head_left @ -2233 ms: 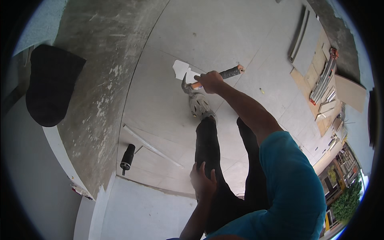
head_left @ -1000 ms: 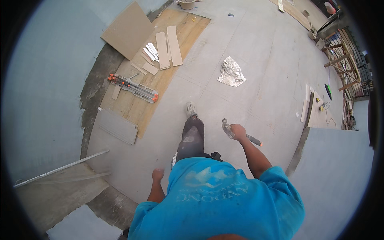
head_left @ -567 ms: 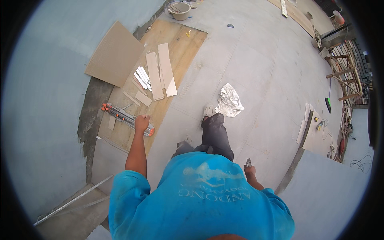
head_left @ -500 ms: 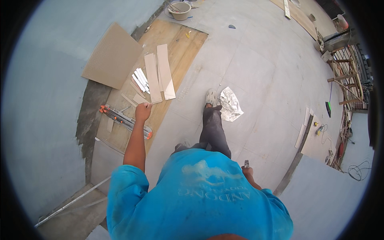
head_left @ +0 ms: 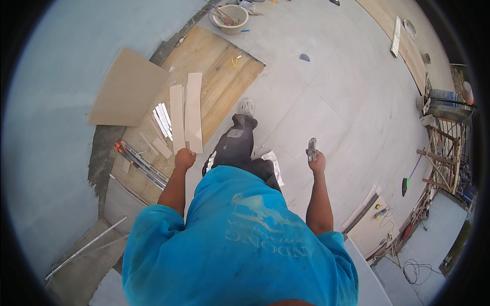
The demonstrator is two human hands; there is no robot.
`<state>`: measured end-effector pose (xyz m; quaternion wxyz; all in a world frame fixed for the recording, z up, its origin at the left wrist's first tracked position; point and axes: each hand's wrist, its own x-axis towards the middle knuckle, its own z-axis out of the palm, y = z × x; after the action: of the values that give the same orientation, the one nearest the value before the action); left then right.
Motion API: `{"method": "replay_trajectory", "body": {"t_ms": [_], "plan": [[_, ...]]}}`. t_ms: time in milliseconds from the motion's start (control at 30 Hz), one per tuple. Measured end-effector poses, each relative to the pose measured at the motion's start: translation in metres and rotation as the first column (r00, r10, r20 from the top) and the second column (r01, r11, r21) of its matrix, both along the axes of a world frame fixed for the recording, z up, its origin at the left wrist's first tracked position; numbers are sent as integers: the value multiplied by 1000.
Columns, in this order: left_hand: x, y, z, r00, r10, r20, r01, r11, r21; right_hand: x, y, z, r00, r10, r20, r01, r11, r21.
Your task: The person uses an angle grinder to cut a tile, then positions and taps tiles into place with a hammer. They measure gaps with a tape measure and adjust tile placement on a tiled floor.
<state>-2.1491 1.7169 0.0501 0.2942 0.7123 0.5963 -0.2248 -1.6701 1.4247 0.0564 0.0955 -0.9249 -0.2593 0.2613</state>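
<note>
Hammer (head_left: 312, 145) gripped in R hand (head_left: 317, 162), jutting fwd.

Stretching out beneath you, a pale grey floor (head_left: 311, 92) is carrying a wooden sheet (head_left: 217, 71) ahead and to your left. Long beige strips (head_left: 194, 109) are lying on that wood, with narrow white strips (head_left: 162, 120) fanning out beside them and a grey, orange-tipped tool (head_left: 144, 167) resting nearer the wall. A small yellow item (head_left: 235, 61) is lying by the wood's far edge. Beyond, a pale basin (head_left: 230, 20) is standing on the floor, a dark half-round piece (head_left: 304, 57) lying to its right. A white sheet (head_left: 275, 167), partly hidden, is lying near your leg.
</note>
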Motion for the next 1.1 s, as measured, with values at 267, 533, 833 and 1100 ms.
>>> {"method": "replay_trajectory", "body": {"t_ms": [267,533,833,1100], "plan": [[170,178,-69,995,96,-7,-96,995,22,151,133,-27,999,-19,30,20,999,-44],[432,377,-16,816,96,570,-249,948,198,259,174,-16,867,-467,-171,345,813,-470],[504,440,-99,707,624,332,-635,767,-92,442,337,-59,975,121,-184,-181,918,-354],[557,552,-225,576,740,348,-776,629,-52,497,507,-77,953,224,-203,-246,965,-91]]}}
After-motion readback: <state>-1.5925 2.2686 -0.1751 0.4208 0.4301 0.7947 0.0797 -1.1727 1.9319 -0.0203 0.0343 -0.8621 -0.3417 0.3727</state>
